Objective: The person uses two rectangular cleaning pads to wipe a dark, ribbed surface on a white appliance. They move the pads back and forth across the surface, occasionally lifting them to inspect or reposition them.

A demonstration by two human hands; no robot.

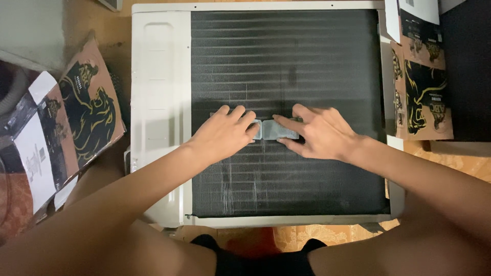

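- Your left hand (pixel 225 132) lies flat on the dark finned panel (pixel 286 61) of the white air-conditioner unit (pixel 159 102), fingers curled loosely and pressing on the left end of a small pale grey pad (pixel 273 130); it is not closed around anything.
- Your right hand (pixel 319 134) comes in from the other side, fingers spread, with forefinger and thumb pinching or pinning the right end of the same pad. Whether it grips the pad or only holds it down, I cannot tell.
- The pad sits near the middle of the finned panel, between your two hands and touching both.
- Judging from the panel, pale scratchy streaks run below the pad, toward your body, while the fins above it look evenly dark. That suggests the lower middle has been worked over and most of the panel has not, though the streaks could be bent fins rather than cleaned ones.
- The unit lies on its back on the floor (pixel 307 235), which has a yellowish patterned covering showing just below the unit's near edge.
- Left of the unit lies a flattened brown cardboard box (pixel 89 107) with a black and gold animal print; a similar box (pixel 422 97) stands just right of the unit.
- Your knees frame the near edge of the unit.
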